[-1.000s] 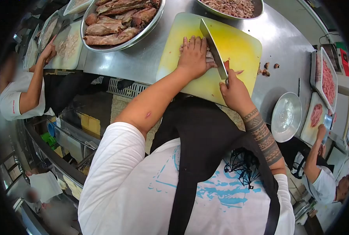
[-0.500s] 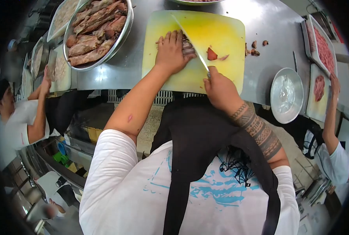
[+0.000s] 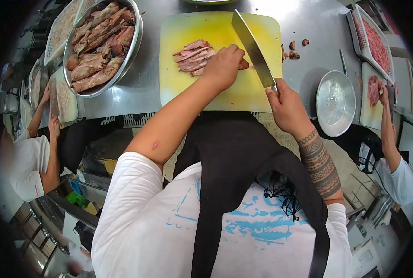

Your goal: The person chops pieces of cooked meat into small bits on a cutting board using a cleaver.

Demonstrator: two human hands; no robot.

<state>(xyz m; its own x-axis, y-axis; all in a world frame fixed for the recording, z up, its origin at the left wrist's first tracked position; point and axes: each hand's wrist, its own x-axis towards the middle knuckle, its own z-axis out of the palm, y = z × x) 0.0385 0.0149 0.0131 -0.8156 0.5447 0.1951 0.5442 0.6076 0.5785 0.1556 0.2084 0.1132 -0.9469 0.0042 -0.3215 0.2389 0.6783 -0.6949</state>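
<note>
My right hand (image 3: 287, 105) is wrapped round the handle of a cleaver (image 3: 255, 51), whose wide blade is tilted above the right part of a yellow cutting board (image 3: 183, 97). Sliced meat (image 3: 195, 58) lies in a pile on the board. Just right of the pile, my left hand (image 3: 224, 67) has its fingers closed on a reddish-brown piece of meat (image 3: 244, 64), partly hidden by the fingers.
A metal bowl of large meat pieces (image 3: 97, 51) stands at left. At right are an empty metal bowl (image 3: 336, 104), small scraps (image 3: 293, 55) and a white basket of meat (image 3: 373, 44). Co-workers stand on both sides, one's hands (image 3: 53, 125) at left.
My left hand has moved right, off the sliced meat and onto the reddish piece. The cleaver has moved right, and its blade now shows its broad side. The view has shifted slightly.
</note>
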